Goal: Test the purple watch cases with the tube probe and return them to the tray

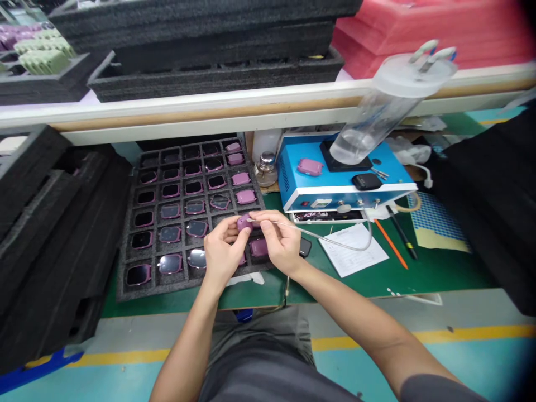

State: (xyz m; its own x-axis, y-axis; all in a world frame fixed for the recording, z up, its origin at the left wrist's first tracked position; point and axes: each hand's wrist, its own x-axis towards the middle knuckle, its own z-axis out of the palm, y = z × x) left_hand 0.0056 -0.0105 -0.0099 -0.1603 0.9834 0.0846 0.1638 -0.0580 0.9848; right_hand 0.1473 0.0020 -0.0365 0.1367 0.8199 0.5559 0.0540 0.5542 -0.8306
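A small purple watch case (244,222) is pinched between the thumb and fingers of my left hand (224,245), tilted above the foam tray. My right hand (281,240) is closed around the end of a thin clear tube (318,233), and its tip meets the case. The tube loops back to the front of a blue machine (347,167). Beneath both hands lies the black foam tray (154,286), with purple-framed watches in its compartments. Some pieces in the right column, such as a pink-purple case (246,196), lie with the plain side up. My fingers partly hide the held case.
On the machine stand a clear cylinder (360,134), another purple case (310,167) and a black case (367,181). A glass bottle (267,169) is beside it. Right: paper (354,249), an orange stick (391,244), a black pen (402,233). Stacked foam trays (50,240) rise at left; a shelf edge (188,114) crosses behind.
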